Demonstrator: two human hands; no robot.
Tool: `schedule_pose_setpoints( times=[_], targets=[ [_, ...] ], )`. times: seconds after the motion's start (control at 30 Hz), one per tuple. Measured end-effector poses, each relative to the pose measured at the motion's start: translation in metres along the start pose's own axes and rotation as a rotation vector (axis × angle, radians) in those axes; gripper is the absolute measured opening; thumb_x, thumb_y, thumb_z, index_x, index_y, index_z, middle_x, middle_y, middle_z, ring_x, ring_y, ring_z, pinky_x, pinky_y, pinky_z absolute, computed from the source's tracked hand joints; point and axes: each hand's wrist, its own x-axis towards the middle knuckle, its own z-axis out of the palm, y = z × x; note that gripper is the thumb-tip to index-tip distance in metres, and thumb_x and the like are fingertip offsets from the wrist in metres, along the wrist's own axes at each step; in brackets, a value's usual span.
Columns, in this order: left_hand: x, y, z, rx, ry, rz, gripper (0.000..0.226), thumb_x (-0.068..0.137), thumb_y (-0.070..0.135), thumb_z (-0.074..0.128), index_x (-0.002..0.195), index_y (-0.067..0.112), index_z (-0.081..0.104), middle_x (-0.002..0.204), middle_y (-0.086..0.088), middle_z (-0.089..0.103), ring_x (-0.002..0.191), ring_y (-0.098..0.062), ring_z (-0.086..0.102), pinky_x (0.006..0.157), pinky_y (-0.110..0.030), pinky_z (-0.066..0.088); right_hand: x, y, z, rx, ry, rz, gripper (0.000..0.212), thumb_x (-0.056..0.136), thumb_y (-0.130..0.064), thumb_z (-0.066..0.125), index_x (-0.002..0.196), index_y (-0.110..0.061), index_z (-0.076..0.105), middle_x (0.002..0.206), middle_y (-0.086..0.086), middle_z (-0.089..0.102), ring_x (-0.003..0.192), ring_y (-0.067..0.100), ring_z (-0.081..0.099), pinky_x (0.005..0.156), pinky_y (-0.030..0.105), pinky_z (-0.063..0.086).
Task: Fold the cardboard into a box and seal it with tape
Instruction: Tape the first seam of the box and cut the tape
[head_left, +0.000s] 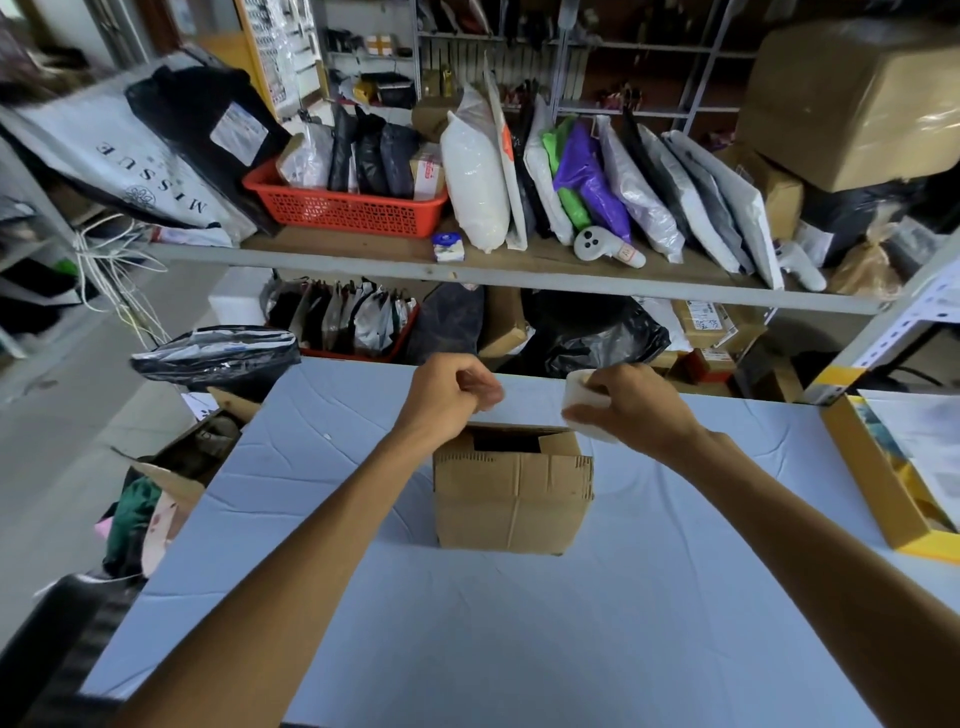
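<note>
A small brown cardboard box (511, 496) stands upright on the light blue table (467, 623), its top partly open with a dark gap at the back. My right hand (628, 402) holds a roll of clear tape (584, 402) above the box's far right corner. My left hand (449, 387) hovers above the box's far left, fingers pinched together; a strip of tape seems to stretch between the hands, though it is hard to make out.
A yellow-edged tray (883, 483) with papers lies at the table's right. Shelves behind hold a red basket (343, 205) and many parcels. A black bag (215, 356) sits at the table's far left corner; open cartons (171, 483) stand on the floor to the left.
</note>
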Motion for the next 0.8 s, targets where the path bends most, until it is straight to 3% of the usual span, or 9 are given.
schedule_pose_setpoints(
  times=[0.2,0.4,0.5,0.6,0.7,0.77,0.8],
  targets=[
    [-0.004,-0.001,-0.005,0.023,0.089,0.001,0.008,0.084,0.008,0.069,0.079,0.014,0.07,0.074,0.001,0.069,0.07,-0.006,0.064,0.069,-0.021,0.055,-0.004,-0.012,-0.004,-0.073,0.089,0.037,0.051,0.075,-0.063,0.065,0.075,-0.011,0.062,0.069,0.003,0.062,0.064,0.023,0.059,0.055,0.028,0.038],
    [-0.003,0.003,-0.011,-0.024,0.113,0.012,0.023,0.084,0.0,0.066,0.068,0.017,0.066,0.068,-0.001,0.066,0.064,-0.012,0.061,0.066,-0.027,0.054,-0.017,-0.015,-0.017,0.074,0.212,-0.019,0.047,0.075,-0.058,0.068,0.06,-0.016,0.051,0.051,-0.003,0.047,0.05,0.018,0.045,0.048,0.028,0.03],
    [-0.003,0.009,-0.011,-0.036,0.116,-0.007,0.026,0.084,-0.001,0.064,0.068,0.02,0.065,0.069,0.0,0.066,0.065,-0.01,0.061,0.064,-0.022,0.053,-0.017,-0.008,-0.022,0.235,0.141,-0.08,0.055,0.079,-0.056,0.065,0.051,-0.016,0.04,0.046,-0.004,0.034,0.045,0.016,0.032,0.047,0.029,0.024],
    [-0.004,0.014,-0.007,-0.026,0.098,-0.012,0.025,0.085,-0.001,0.063,0.069,0.018,0.064,0.068,0.0,0.065,0.064,-0.009,0.061,0.061,-0.018,0.051,-0.015,0.003,-0.022,0.404,0.048,-0.124,0.057,0.08,-0.055,0.055,0.059,-0.003,0.053,0.052,0.01,0.043,0.05,0.018,0.037,0.05,0.039,0.03],
    [-0.001,0.018,-0.008,-0.019,0.106,-0.026,0.023,0.086,0.002,0.064,0.069,0.018,0.063,0.069,-0.002,0.065,0.064,-0.009,0.06,0.065,-0.022,0.053,-0.017,0.009,-0.026,0.604,-0.047,-0.108,0.038,0.082,-0.033,0.07,0.062,-0.003,0.058,0.052,0.0,0.045,0.05,0.012,0.041,0.048,0.03,0.03],
    [0.0,0.019,-0.011,-0.017,0.096,-0.053,0.021,0.086,0.004,0.064,0.07,0.017,0.063,0.071,-0.003,0.065,0.068,-0.011,0.061,0.071,-0.026,0.055,-0.021,0.016,-0.03,0.732,-0.12,-0.088,0.024,0.07,-0.027,0.08,0.066,-0.009,0.065,0.056,-0.005,0.055,0.053,0.01,0.051,0.049,0.023,0.036],
    [0.0,0.019,-0.012,-0.017,0.086,-0.063,0.02,0.086,0.004,0.065,0.071,0.016,0.064,0.071,-0.003,0.065,0.069,-0.012,0.061,0.072,-0.027,0.056,-0.022,0.018,-0.031,0.749,-0.147,-0.091,0.027,0.063,-0.027,0.084,0.072,-0.007,0.067,0.062,0.0,0.06,0.057,0.012,0.056,0.05,0.023,0.04]
  ],
)
